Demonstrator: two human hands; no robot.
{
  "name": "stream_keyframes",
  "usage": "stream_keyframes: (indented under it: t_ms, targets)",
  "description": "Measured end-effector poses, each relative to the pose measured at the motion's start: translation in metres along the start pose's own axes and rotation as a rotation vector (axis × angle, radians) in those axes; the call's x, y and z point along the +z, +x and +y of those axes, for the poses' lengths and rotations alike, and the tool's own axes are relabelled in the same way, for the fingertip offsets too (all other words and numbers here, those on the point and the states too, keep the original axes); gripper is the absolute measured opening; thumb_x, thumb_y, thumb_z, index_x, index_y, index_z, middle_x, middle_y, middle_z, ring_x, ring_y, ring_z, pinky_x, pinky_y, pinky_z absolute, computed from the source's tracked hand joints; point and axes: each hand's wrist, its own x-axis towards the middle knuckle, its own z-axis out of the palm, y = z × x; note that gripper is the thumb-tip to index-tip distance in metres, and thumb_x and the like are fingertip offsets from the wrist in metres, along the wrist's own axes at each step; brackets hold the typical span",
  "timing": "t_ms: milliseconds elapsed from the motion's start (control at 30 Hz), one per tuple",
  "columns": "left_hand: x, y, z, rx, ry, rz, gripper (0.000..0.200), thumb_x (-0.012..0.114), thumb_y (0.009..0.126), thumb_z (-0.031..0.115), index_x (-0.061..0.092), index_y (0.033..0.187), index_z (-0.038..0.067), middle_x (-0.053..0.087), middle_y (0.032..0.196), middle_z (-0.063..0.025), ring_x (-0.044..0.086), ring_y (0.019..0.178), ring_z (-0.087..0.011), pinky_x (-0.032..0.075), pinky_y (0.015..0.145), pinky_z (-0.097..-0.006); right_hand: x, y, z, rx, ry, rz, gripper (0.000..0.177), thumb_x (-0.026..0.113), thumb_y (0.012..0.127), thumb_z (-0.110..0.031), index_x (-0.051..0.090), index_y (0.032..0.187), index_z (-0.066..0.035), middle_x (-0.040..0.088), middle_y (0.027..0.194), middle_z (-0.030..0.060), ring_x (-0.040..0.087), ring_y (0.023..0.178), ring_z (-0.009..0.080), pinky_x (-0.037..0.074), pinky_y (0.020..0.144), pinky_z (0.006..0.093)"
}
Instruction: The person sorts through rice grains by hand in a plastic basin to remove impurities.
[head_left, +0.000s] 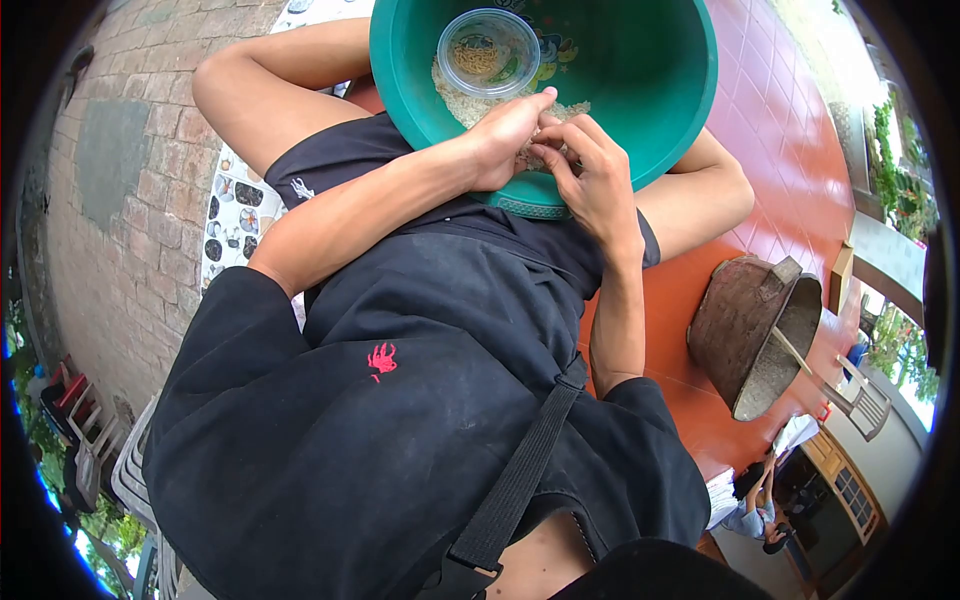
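Observation:
A green basin (pixel 660 110) rests on my lap, with pale rice grains (pixel 460 105) spread in its lower part. Inside it stands a small clear plastic cup (pixel 530 62) with some tan, husk-like grains (pixel 478 58) at its bottom. My left hand (pixel 505 140) is cupped over the basin's near side, palm turned toward my right hand, and some of the pale grains lie in it. The fingers of my right hand (pixel 592 175) are bent in a pinch at the left palm. Whatever sits between those fingertips is too small to make out.
A patterned stone-look ledge (pixel 235 215) lies by my left leg, beside brick paving (pixel 110 190). To the right, a large worn pot-like container (pixel 745 320) with a stick in it stands on red tiles (pixel 780 150). Another person (pixel 755 510) is farther off, lower right.

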Motion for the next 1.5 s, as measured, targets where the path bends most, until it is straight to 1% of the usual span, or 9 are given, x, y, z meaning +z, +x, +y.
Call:
stream_keyframes:
  t_ms: [600, 800, 867, 933, 1067, 1200, 1400, 1467, 1500]
  targets:
    - [0.000, -0.001, -0.001, 0.029, -0.006, 0.002, 0.040, 0.042, 0.106, 0.043, 0.058, 0.096, 0.008, 0.059, 0.092, -0.0030, 0.051, 0.082, -0.0121, 0.040, 0.082, -0.0346, 0.000, -0.001, 0.002, 0.050, 0.062, -0.011, 0.011, 0.071, 0.087, -0.004, 0.068, 0.097, -0.001, 0.063, 0.085, 0.0105, 0.066, 0.072, 0.0237, 0.052, 0.062, 0.0335]
    - [0.000, -0.001, -0.001, 0.018, 0.001, 0.001, 0.037, 0.043, 0.106, 0.041, 0.060, 0.100, 0.009, 0.061, 0.097, -0.0013, 0.056, 0.093, -0.0121, 0.043, 0.086, -0.0355, -0.003, 0.005, -0.007, 0.097, 0.096, 0.013, 0.010, 0.070, 0.088, -0.004, 0.065, 0.095, 0.001, 0.062, 0.084, 0.0105, 0.065, 0.070, 0.0229, 0.051, 0.061, 0.0329]
    - [0.001, -0.001, 0.000, 0.018, -0.058, -0.041, 0.032, 0.041, 0.106, 0.035, 0.060, 0.105, 0.009, 0.063, 0.103, -0.0004, 0.059, 0.101, -0.0129, 0.045, 0.091, -0.0382, -0.002, 0.008, -0.008, 0.100, 0.077, 0.037, 0.010, 0.070, 0.089, -0.004, 0.064, 0.095, 0.001, 0.062, 0.084, 0.0107, 0.065, 0.070, 0.0236, 0.051, 0.061, 0.0330]
    - [0.009, -0.016, 0.006, 0.044, -0.061, -0.048, 0.029, 0.040, 0.106, 0.031, 0.060, 0.108, 0.009, 0.064, 0.106, -0.0007, 0.060, 0.103, -0.0132, 0.047, 0.091, -0.0381, 0.002, 0.018, -0.005, -0.094, 0.053, 0.160, 0.009, 0.069, 0.089, -0.003, 0.064, 0.095, 0.001, 0.062, 0.084, 0.0109, 0.064, 0.072, 0.0252, 0.051, 0.062, 0.0337]
    - [0.005, -0.012, 0.005, 0.039, -0.091, -0.073, 0.025, 0.038, 0.104, 0.023, 0.058, 0.115, 0.012, 0.064, 0.110, -0.0002, 0.061, 0.105, -0.0131, 0.051, 0.086, -0.0358, 0.006, 0.044, -0.014, -0.175, 0.049, 0.273, 0.007, 0.067, 0.090, -0.004, 0.063, 0.095, -0.001, 0.064, 0.087, 0.0116, 0.064, 0.074, 0.0300, 0.052, 0.066, 0.0372]
    - [0.012, -0.021, 0.010, 0.054, -0.044, -0.091, 0.025, 0.037, 0.105, 0.025, 0.056, 0.116, 0.014, 0.064, 0.112, -0.0008, 0.063, 0.102, -0.0127, 0.053, 0.081, -0.0342, 0.016, 0.057, -0.013, -0.115, -0.230, 0.233, 0.009, 0.062, 0.094, -0.014, 0.063, 0.093, -0.005, 0.066, 0.091, 0.0118, 0.065, 0.076, 0.0334, 0.052, 0.068, 0.0424]
    - [0.009, -0.015, 0.004, 0.086, 0.019, -0.004, 0.027, 0.035, 0.107, 0.031, 0.056, 0.116, 0.015, 0.063, 0.112, 0.0001, 0.062, 0.104, -0.0106, 0.052, 0.083, -0.0354, 0.014, 0.043, -0.012, -0.141, -0.166, 0.196, 0.006, 0.064, 0.092, -0.010, 0.063, 0.094, -0.005, 0.063, 0.088, 0.0115, 0.064, 0.077, 0.0325, 0.052, 0.067, 0.0412]
    - [0.000, -0.001, -0.003, 0.092, -0.022, -0.059, 0.032, 0.036, 0.106, 0.037, 0.054, 0.121, 0.015, 0.062, 0.119, -0.0023, 0.058, 0.115, -0.0165, 0.045, 0.094, -0.0453, 0.010, 0.037, -0.011, -0.149, -0.115, 0.191, 0.006, 0.065, 0.090, -0.008, 0.063, 0.094, -0.004, 0.062, 0.087, 0.0115, 0.064, 0.077, 0.0321, 0.052, 0.068, 0.0409]
    - [0.000, -0.001, -0.003, 0.092, -0.021, -0.059, 0.032, 0.036, 0.106, 0.037, 0.054, 0.121, 0.015, 0.062, 0.119, -0.0023, 0.058, 0.115, -0.0165, 0.045, 0.094, -0.0453, 0.008, 0.033, -0.010, -0.162, -0.101, 0.184, 0.007, 0.066, 0.088, -0.005, 0.062, 0.094, -0.004, 0.061, 0.088, 0.0111, 0.063, 0.078, 0.0316, 0.052, 0.068, 0.0407]
